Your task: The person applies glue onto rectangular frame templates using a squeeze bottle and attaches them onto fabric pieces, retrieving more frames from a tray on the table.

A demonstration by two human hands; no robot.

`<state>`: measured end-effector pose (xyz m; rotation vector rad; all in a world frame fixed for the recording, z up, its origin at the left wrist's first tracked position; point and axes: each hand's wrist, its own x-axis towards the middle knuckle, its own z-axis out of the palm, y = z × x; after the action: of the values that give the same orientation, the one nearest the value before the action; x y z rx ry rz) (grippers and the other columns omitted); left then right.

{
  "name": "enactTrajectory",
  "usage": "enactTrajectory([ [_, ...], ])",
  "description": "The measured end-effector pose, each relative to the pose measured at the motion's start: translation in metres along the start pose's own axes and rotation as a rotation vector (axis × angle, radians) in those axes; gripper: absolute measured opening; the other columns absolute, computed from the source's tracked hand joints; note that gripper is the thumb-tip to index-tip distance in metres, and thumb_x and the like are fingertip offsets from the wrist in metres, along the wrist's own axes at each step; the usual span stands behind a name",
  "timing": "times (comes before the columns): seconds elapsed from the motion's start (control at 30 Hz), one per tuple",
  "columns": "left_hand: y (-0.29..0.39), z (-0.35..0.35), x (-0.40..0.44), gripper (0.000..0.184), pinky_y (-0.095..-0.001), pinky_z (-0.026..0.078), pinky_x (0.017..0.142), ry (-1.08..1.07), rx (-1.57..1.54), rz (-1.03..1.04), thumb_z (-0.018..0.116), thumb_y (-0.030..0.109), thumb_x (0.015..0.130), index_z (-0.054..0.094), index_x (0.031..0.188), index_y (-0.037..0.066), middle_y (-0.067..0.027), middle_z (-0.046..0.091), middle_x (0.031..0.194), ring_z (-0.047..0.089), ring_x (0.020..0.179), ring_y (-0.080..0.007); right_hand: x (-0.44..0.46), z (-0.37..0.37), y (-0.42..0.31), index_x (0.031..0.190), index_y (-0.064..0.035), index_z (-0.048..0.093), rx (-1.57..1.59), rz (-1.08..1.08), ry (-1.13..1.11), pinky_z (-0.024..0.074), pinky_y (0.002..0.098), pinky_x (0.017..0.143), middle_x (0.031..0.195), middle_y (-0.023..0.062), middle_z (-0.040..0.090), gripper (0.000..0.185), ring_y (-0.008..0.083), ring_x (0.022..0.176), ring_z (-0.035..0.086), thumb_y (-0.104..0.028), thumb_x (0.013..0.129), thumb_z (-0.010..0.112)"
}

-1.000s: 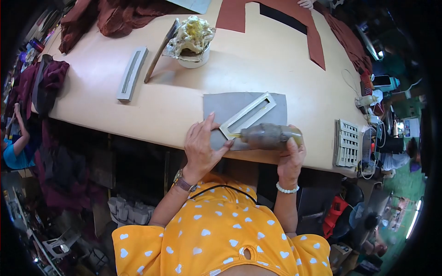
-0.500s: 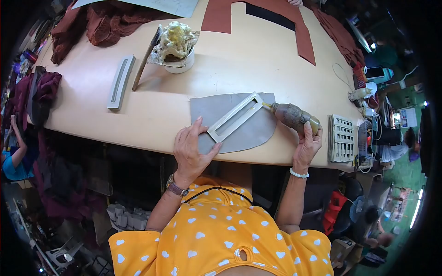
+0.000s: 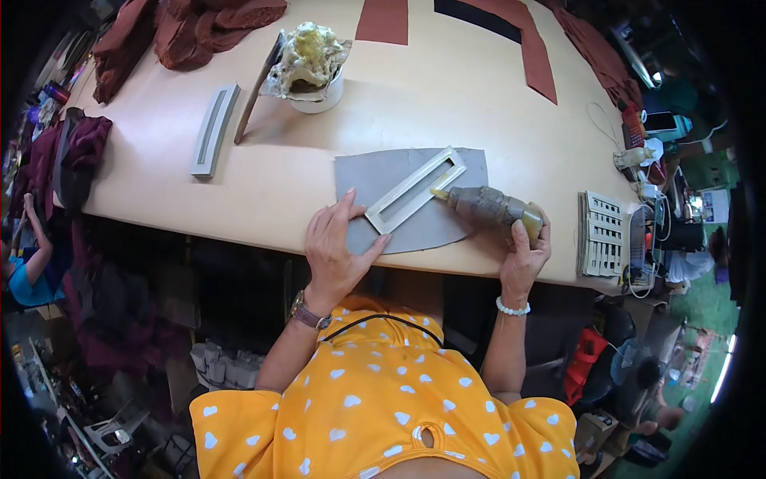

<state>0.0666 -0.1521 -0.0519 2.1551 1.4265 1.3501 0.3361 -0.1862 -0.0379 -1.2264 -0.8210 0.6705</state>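
Note:
My right hand (image 3: 527,247) is wrapped round the base of a grimy squeeze bottle of glue (image 3: 487,204), tilted with its yellowish nozzle at the long near side of a pale rectangular frame (image 3: 407,206). The frame has a long slot and lies slantwise on a grey leather-like panel (image 3: 363,172) with a curved edge. My left hand (image 3: 335,239) rests at the frame's lower left end, fingers spread, thumb and forefinger by its corner. Part of the panel is hidden under that hand.
A white tub (image 3: 325,97) heaped with crusted yellowish glue stands further back, a dark stick (image 3: 259,96) leaning on it. Left of these lie stacked slotted frames (image 3: 214,132). More slotted pieces (image 3: 602,235) are piled at the right edge. Reddish-brown pieces (image 3: 383,22) lie at the back.
The bottle's nozzle has moved from the frame's far right end leftward and down along its near long side. My left hand stays at the frame's lower end. The whole view has shifted slightly.

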Motion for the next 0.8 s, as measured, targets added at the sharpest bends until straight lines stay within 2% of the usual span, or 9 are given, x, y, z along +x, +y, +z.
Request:
enactTrajectory([
  [0.23,-0.001,-0.001,-0.002,0.056,-0.0392,0.043,0.088,-0.019,-0.023,-0.058,0.065,0.008,0.078,0.045,0.13,0.0,-0.0085,0.066,0.093,0.06,0.096,-0.0277,-0.042,0.024,-0.016,0.117,-0.0006,0.054,-0.013,0.028,-0.113,0.0452,0.0195,0.075,0.096,0.0005,0.058,0.046,0.0063,0.083,0.054,-0.002,0.076,0.072],
  [0.4,-0.001,-0.003,-0.001,0.049,-0.0393,0.042,0.089,-0.04,-0.072,-0.105,0.057,0.003,0.083,0.044,0.13,-0.001,-0.0085,0.066,0.095,0.059,0.098,-0.0275,-0.059,0.034,-0.015,0.116,-0.0012,0.053,0.094,0.085,-0.157,0.0445,0.0198,0.076,0.098,0.0002,0.057,0.046,0.0062,0.086,0.054,0.0,0.074,0.073],
  [0.43,-0.002,-0.003,-0.001,0.048,-0.0393,0.042,0.089,-0.04,-0.081,-0.106,0.056,0.003,0.083,0.044,0.13,-0.001,-0.0085,0.066,0.095,0.059,0.098,-0.0275,-0.059,0.03,-0.012,0.118,-0.0017,0.053,0.088,0.127,-0.159,0.0464,0.0222,0.078,0.102,0.0016,0.059,0.041,0.0084,0.09,0.056,-0.01,0.08,0.068],
  [0.53,-0.002,-0.004,0.0,0.05,-0.0391,0.042,0.089,-0.042,-0.078,-0.102,0.058,0.003,0.082,0.044,0.13,-0.001,-0.0086,0.066,0.095,0.059,0.097,-0.0273,-0.043,0.016,-0.013,0.12,-0.0022,0.053,0.519,0.42,-0.068,0.0497,0.0267,0.082,0.11,0.0055,0.061,0.039,0.0157,0.097,0.06,-0.021,0.086,0.061],
  [0.57,-0.001,-0.003,0.0,0.051,-0.039,0.042,0.089,-0.041,-0.079,-0.109,0.06,0.004,0.082,0.044,0.13,-0.001,-0.0088,0.066,0.095,0.059,0.097,-0.0273,-0.034,0.011,-0.011,0.12,-0.0028,0.053,0.674,0.454,0.002,0.0522,0.0307,0.084,0.116,0.0098,0.06,0.04,0.0231,0.103,0.061,-0.026,0.088,0.057],
  [0.6,0.0,-0.004,-0.001,0.052,-0.039,0.042,0.089,-0.042,-0.08,-0.111,0.061,0.004,0.081,0.044,0.13,-0.001,-0.009,0.066,0.095,0.059,0.097,-0.0273,-0.024,0.008,-0.012,0.121,-0.0029,0.053,0.787,0.405,-0.032,0.0525,0.0333,0.086,0.119,0.0128,0.059,0.041,0.0258,0.107,0.06,-0.025,0.087,0.057],
  [0.67,0.002,-0.004,0.001,0.055,-0.0391,0.042,0.088,-0.045,-0.072,-0.108,0.064,0.005,0.079,0.044,0.131,0.0,-0.0094,0.066,0.095,0.059,0.097,-0.0275,-0.007,0.009,-0.023,0.113,-0.0025,0.054,0.72,0.288,-0.005,0.0512,0.0339,0.083,0.114,0.0117,0.06,0.035,0.0241,0.102,0.061,-0.022,0.085,0.061],
  [0.77,0.002,-0.002,0.0,0.063,-0.0393,0.043,0.088,-0.049,-0.048,-0.103,0.071,0.008,0.075,0.044,0.131,0.0,-0.0102,0.066,0.095,0.059,0.098,-0.0282,0.026,-0.01,0.011,0.102,-0.0031,0.055,-0.001,0.012,0.176,0.048,0.0363,0.082,0.105,0.0118,0.061,0.028,0.0242,0.095,0.06,-0.018,0.081,0.067],
  [0.8,0.002,-0.002,-0.001,0.063,-0.0392,0.043,0.088,-0.05,-0.044,-0.098,0.071,0.008,0.074,0.044,0.131,0.001,-0.01,0.066,0.095,0.059,0.098,-0.0281,0.027,-0.005,0.007,0.099,-0.003,0.054,-0.242,-0.06,0.165,0.0469,0.0368,0.082,0.103,0.012,0.061,0.026,0.025,0.093,0.059,-0.016,0.08,0.068],
])
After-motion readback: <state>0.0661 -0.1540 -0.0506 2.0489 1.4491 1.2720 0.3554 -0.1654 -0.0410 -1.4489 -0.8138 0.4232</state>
